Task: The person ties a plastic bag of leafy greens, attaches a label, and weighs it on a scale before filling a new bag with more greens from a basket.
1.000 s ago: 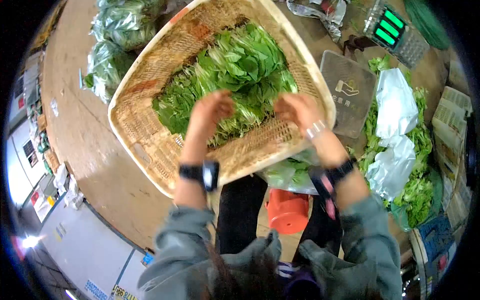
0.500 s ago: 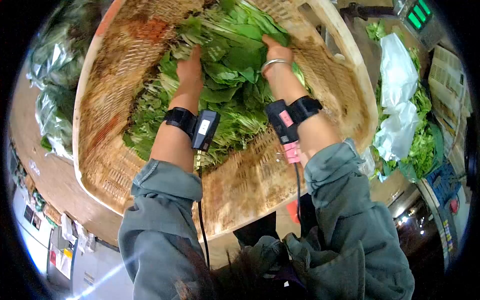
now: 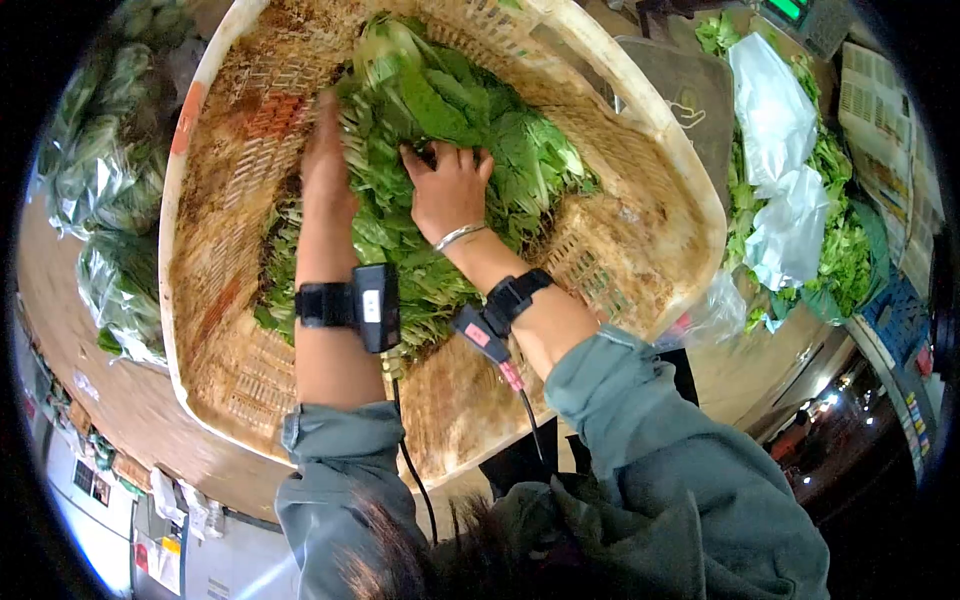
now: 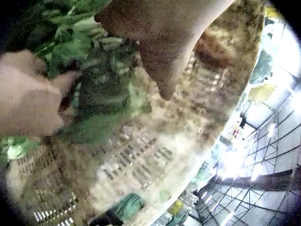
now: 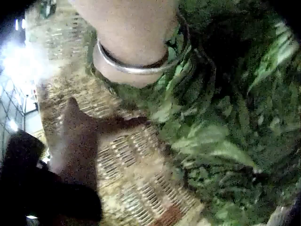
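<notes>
A large pile of leafy greens point(image 3: 440, 100), with pale stems, lies in a shallow plastic basket point(image 3: 240, 200) stained brown. My left hand point(image 3: 328, 165), blurred, is held with straight fingers along the left side of the pile; the left wrist view shows this hand point(image 4: 150, 33) beside the leaves and over the basket wall. My right hand point(image 3: 450, 195), wearing a silver bangle point(image 3: 460, 237), presses down on the middle of the greens with spread fingers. Its fingertips are partly hidden among leaves. In the right wrist view the bangled wrist point(image 5: 131, 52) is against the greens.
Bagged greens point(image 3: 110, 190) stand left of the basket. To the right, white plastic bags point(image 3: 775, 120) lie over more loose greens point(image 3: 850, 250). A dark translucent lid point(image 3: 680, 85) is behind the basket's right rim, and a scale with a green display point(image 3: 790, 8) is at the top right.
Both hands reached down from above the basket into the greens. Since then the left hand has shifted to the pile's left side, and the right hand has moved left and nearer onto its middle.
</notes>
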A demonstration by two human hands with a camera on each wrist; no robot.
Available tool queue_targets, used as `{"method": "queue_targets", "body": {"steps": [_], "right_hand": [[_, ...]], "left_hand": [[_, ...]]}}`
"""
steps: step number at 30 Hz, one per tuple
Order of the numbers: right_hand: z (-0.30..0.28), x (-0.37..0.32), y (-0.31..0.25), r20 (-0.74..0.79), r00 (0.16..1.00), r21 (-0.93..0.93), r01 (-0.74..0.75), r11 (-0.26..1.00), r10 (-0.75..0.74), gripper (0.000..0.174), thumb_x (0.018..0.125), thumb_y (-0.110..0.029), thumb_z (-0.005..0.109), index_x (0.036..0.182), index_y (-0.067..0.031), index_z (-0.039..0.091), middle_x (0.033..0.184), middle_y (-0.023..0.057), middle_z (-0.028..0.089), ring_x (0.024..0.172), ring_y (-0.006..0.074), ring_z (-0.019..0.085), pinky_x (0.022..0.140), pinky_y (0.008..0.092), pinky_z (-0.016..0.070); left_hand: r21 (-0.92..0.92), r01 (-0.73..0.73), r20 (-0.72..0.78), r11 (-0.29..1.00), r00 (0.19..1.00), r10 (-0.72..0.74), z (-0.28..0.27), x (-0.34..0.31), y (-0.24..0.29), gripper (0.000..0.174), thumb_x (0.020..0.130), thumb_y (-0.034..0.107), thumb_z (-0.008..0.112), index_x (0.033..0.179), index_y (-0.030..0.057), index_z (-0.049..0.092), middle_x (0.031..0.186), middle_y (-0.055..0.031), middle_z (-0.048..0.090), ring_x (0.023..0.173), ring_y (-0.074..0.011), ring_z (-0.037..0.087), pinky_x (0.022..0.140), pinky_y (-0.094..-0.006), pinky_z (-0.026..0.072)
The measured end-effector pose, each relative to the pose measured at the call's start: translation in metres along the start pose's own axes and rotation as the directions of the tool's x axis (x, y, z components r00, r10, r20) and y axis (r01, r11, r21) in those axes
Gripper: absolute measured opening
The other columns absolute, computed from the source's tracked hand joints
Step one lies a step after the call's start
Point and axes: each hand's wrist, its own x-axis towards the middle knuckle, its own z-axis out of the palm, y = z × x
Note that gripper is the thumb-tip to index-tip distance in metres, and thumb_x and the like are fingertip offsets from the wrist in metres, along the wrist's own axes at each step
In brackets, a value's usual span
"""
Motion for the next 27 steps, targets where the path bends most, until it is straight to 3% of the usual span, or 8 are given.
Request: {"method": "queue_targets", "body": {"steps": [5, 6, 16, 20, 22, 24, 25, 27], "right_hand": [[-0.084, 0.018, 0.023, 0.451, 0.891, 0.135, -0.005, 0.991, -0.057, 0.025, 0.071, -0.013, 0.050, 0.091, -0.0102, 0.063, 0.084, 0.0136, 0.061, 0.081, 0.0262, 0.057, 0.080, 0.0384, 0.0424], [-0.106, 0.025, 0.031, 0.130, 0.989, 0.329, 0.018, 0.944, -0.064, 0.023, 0.070, -0.016, 0.049, 0.084, -0.0041, 0.063, 0.073, 0.0156, 0.061, 0.068, 0.0287, 0.059, 0.070, 0.0378, 0.0464], [0.021, 0.108, 0.061, 0.188, 0.980, 0.297, 0.005, 0.955, -0.063, 0.053, 0.087, -0.039, 0.032, 0.124, -0.0013, 0.036, 0.105, 0.0251, 0.053, 0.095, 0.0366, 0.052, 0.082, 0.0408, 0.0432], [-0.066, 0.069, -0.031, 0.703, 0.705, 0.067, -0.196, 0.978, 0.093, 0.056, 0.086, -0.046, 0.033, 0.110, 0.0030, 0.047, 0.110, 0.0226, 0.051, 0.098, 0.0324, 0.052, 0.092, 0.0412, 0.0355], [-0.040, 0.023, -0.053, 0.003, 0.995, -0.030, 0.097, 0.995, -0.097, 0.055, 0.086, -0.047, 0.032, 0.102, 0.0018, 0.052, 0.090, 0.0194, 0.060, 0.083, 0.0324, 0.058, 0.093, 0.0515, 0.0290], [-0.063, 0.023, -0.064, 0.275, 0.957, 0.115, 0.057, 0.992, -0.087, 0.054, 0.086, -0.047, 0.030, 0.098, 0.0001, 0.055, 0.080, 0.0181, 0.062, 0.076, 0.0313, 0.060, 0.095, 0.0576, 0.0216], [-0.079, 0.041, -0.062, 0.562, 0.822, 0.065, 0.064, 0.996, -0.090, 0.052, 0.087, -0.045, 0.031, 0.094, -0.0008, 0.056, 0.074, 0.0164, 0.062, 0.069, 0.0321, 0.060, 0.092, 0.0553, 0.0273], [-0.056, 0.063, -0.038, 0.338, 0.939, 0.097, 0.033, 0.995, -0.064, 0.049, 0.087, -0.044, 0.032, 0.089, -0.0007, 0.054, 0.067, 0.0151, 0.060, 0.059, 0.0280, 0.059, 0.058, 0.0422, 0.0475]], "left_hand": [[0.526, 0.046, -0.270, 0.849, 0.956, 0.115, 0.061, 0.007, -0.011, 0.110, 0.059, 0.068, 0.057, 0.130, -0.0067, 0.019, 0.131, -0.0287, 0.021, 0.123, -0.0404, 0.019, 0.099, -0.0456, 0.0237], [0.517, 0.058, -0.278, 0.854, 0.955, 0.104, 0.062, 0.009, -0.015, 0.110, 0.059, 0.068, 0.057, 0.130, -0.0067, 0.019, 0.131, -0.0287, 0.021, 0.123, -0.0404, 0.019, 0.099, -0.0456, 0.0237], [-0.223, -0.187, -0.208, 0.957, 0.968, 0.141, 0.039, 0.006, -0.044, 0.096, 0.063, 0.053, 0.064, 0.132, 0.0028, 0.021, 0.135, -0.0228, 0.015, 0.125, -0.0364, 0.018, 0.095, -0.0477, 0.0284], [-0.818, 0.071, 0.191, 0.571, 0.970, 0.153, -0.022, -0.005, -0.085, 0.061, 0.083, 0.041, 0.046, 0.128, 0.0030, 0.029, 0.125, -0.0131, 0.041, 0.109, -0.0263, 0.044, 0.088, -0.0377, 0.0401], [-0.748, -0.033, 0.148, 0.663, 0.965, 0.216, -0.051, -0.026, -0.090, 0.053, 0.087, 0.042, 0.036, 0.125, 0.0046, 0.035, 0.118, -0.0131, 0.046, 0.107, -0.0228, 0.047, 0.090, -0.0369, 0.0413], [-0.874, 0.173, 0.326, 0.454, 0.902, 0.285, -0.079, -0.005, -0.138, 0.053, 0.086, 0.044, 0.037, 0.121, 0.0053, 0.040, 0.114, -0.0135, 0.049, 0.103, -0.0234, 0.049, 0.087, -0.0372, 0.0435], [-0.819, 0.145, 0.296, 0.555, 0.936, 0.191, -0.082, -0.012, -0.134, 0.052, 0.085, 0.043, 0.038, 0.120, 0.0053, 0.041, 0.113, -0.0131, 0.050, 0.101, -0.0230, 0.050, 0.085, -0.0368, 0.0444], [-0.682, 0.081, 0.141, 0.727, 0.990, 0.022, -0.083, -0.021, -0.110, 0.051, 0.084, 0.041, 0.041, 0.121, 0.0051, 0.041, 0.112, -0.0124, 0.051, 0.098, -0.0230, 0.052, 0.081, -0.0363, 0.0452]]}}
